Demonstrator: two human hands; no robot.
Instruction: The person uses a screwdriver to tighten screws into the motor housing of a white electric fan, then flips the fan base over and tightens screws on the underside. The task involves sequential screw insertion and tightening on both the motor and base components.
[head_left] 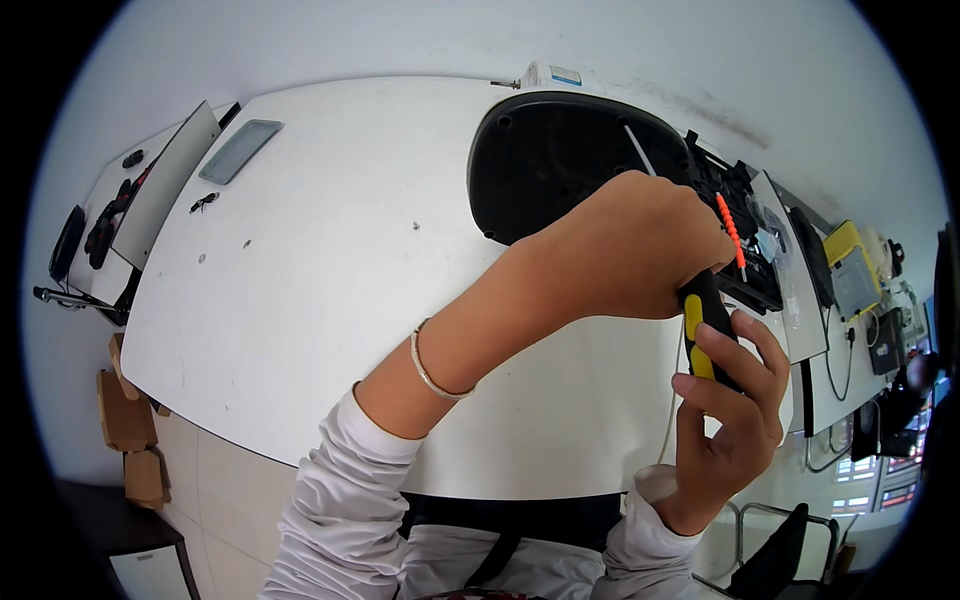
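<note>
My left hand (640, 245) reaches across from the left, with a thin bracelet on its wrist. Its fingers are closed around a screwdriver whose black and yellow handle (697, 325) comes out below the fist. The metal shaft (638, 150) sticks out above and points to a dark, rounded panel (550, 160) lying on the table; contact at the tip is hard to make out. At the lower right, the curled fingers of my right hand (735, 410) touch the handle's end. An orange ridged rod (731, 236) with a metal end lies beside my left knuckles.
A black tool case (750, 280) stands right of the panel. Far left on the white table (300, 300) are a grey tray (240, 152) and a small dark item (204, 202). Cardboard boxes (127, 410) stand at the left, a chair (775, 555) at the lower right.
</note>
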